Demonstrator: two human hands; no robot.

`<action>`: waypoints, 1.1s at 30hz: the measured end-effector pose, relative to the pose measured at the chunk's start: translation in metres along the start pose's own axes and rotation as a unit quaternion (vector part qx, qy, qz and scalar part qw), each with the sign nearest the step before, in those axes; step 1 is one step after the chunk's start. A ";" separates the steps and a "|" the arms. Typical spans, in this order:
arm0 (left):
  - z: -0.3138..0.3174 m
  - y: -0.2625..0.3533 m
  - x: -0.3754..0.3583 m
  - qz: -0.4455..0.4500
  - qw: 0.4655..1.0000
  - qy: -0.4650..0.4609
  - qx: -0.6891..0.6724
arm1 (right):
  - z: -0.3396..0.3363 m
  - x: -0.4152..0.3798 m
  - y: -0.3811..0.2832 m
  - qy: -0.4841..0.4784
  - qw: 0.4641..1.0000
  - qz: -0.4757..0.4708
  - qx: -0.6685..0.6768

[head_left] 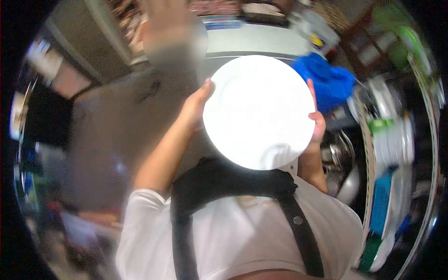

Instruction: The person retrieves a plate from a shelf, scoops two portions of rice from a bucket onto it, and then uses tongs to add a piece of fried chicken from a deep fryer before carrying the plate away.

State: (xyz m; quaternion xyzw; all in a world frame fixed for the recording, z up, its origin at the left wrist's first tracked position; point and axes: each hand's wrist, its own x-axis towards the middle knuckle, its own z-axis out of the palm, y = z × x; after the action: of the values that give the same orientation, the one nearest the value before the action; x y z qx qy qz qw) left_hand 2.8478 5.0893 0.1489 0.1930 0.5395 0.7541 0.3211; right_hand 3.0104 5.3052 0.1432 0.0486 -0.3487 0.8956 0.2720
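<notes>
A round white plate (259, 112) is held up in front of my chest, its bright face toward the camera. My left hand (198, 106) grips its left rim, thumb along the edge and the other fingers hidden behind it. At the right rim, my right hand (318, 125) is closed on the plate, with one finger showing higher up along the edge. Just behind the plate's upper right side lies a blue plastic bag (326, 81).
To my right stands a rack (368, 154) with white plates (394, 144) and metal cookware (338, 151). A white counter edge (261, 39) runs across the back. Another person (163, 7) is at the upper left, beyond the grey floor (116, 130).
</notes>
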 end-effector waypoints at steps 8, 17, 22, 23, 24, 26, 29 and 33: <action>-0.238 -0.018 -0.081 0.000 0.924 0.293 -0.245 | 0.071 0.122 0.263 -0.167 0.948 0.269 -0.031; -0.436 -0.022 -0.124 0.024 0.755 0.599 -0.267 | 0.171 0.212 0.566 -0.251 0.796 0.548 0.044; -0.490 0.002 -0.128 0.126 0.705 0.635 -0.290 | 0.239 0.261 0.678 -0.321 0.695 0.639 0.067; -0.509 0.009 -0.134 0.120 0.700 0.648 -0.273 | 0.262 0.269 0.710 -0.329 0.683 0.649 0.069; -0.531 0.016 -0.146 0.115 0.695 0.661 -0.259 | 0.291 0.270 0.749 -0.356 0.662 0.657 0.058; -0.554 0.032 -0.163 0.136 0.649 0.701 -0.265 | 0.333 0.266 0.804 -0.396 0.625 0.671 0.047; -0.600 0.037 -0.196 0.176 0.557 0.768 -0.263 | 0.408 0.245 0.906 -0.460 0.627 0.626 -0.056; -0.648 0.047 -0.248 0.175 0.478 0.819 -0.265 | 0.437 0.213 1.075 -0.649 0.591 0.394 -0.272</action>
State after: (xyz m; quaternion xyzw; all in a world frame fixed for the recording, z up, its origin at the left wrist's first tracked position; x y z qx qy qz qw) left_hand 2.6003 4.4607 -0.0163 -0.5160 0.2876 0.7177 -0.3688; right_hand 2.2250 4.4628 -0.1116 0.3987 -0.6455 0.5099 -0.4055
